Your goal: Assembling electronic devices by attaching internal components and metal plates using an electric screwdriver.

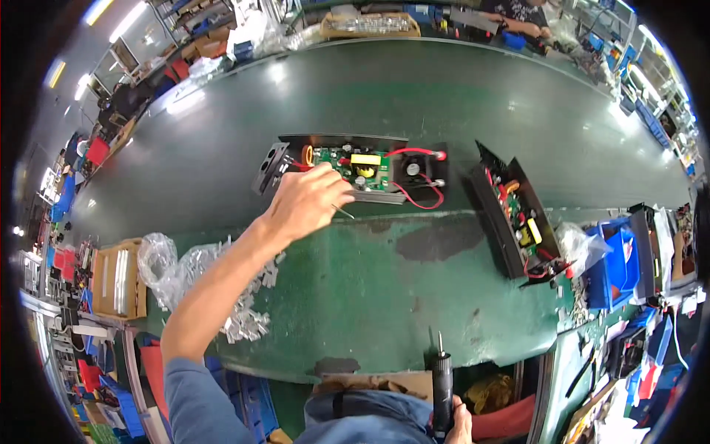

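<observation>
Gripping the screwdriver (442, 392) is the right hand (461, 423); left hand (312, 197), at the housing (381, 197), hold unclear.

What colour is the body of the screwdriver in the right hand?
The screwdriver has a black body, seen best in the head view.
</observation>
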Demonstrator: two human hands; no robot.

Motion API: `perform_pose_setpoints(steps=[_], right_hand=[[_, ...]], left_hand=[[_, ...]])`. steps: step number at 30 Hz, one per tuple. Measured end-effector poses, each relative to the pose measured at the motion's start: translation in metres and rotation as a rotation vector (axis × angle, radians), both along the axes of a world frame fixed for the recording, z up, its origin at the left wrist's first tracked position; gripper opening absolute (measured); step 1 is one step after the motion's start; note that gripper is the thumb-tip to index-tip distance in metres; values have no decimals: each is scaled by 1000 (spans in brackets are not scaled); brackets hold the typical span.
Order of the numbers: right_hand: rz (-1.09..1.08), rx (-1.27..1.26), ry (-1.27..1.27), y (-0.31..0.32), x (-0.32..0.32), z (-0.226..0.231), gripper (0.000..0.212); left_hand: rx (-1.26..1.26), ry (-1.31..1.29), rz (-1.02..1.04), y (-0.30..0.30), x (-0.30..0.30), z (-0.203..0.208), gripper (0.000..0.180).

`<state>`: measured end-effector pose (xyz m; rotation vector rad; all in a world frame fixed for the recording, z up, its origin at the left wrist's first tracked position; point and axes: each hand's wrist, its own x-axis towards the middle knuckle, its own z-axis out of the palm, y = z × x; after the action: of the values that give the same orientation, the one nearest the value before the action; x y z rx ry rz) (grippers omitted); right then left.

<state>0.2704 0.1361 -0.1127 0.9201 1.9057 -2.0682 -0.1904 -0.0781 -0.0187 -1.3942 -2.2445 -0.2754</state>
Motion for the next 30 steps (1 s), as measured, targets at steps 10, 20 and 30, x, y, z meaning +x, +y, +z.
perform_pose_setpoints(steps=[10,20,30], right_hand=[[91,-43,-167,1,-6,29,67],[102,-59,33,-1,0,-3,71],[-139,48,198,15,37,-17,85]], left_hand=[[84,110,499,-36,-176,-43,34],[-125,-964,200,229,24,-48,82],[-4,-1151,86,236,41,-53,59]])
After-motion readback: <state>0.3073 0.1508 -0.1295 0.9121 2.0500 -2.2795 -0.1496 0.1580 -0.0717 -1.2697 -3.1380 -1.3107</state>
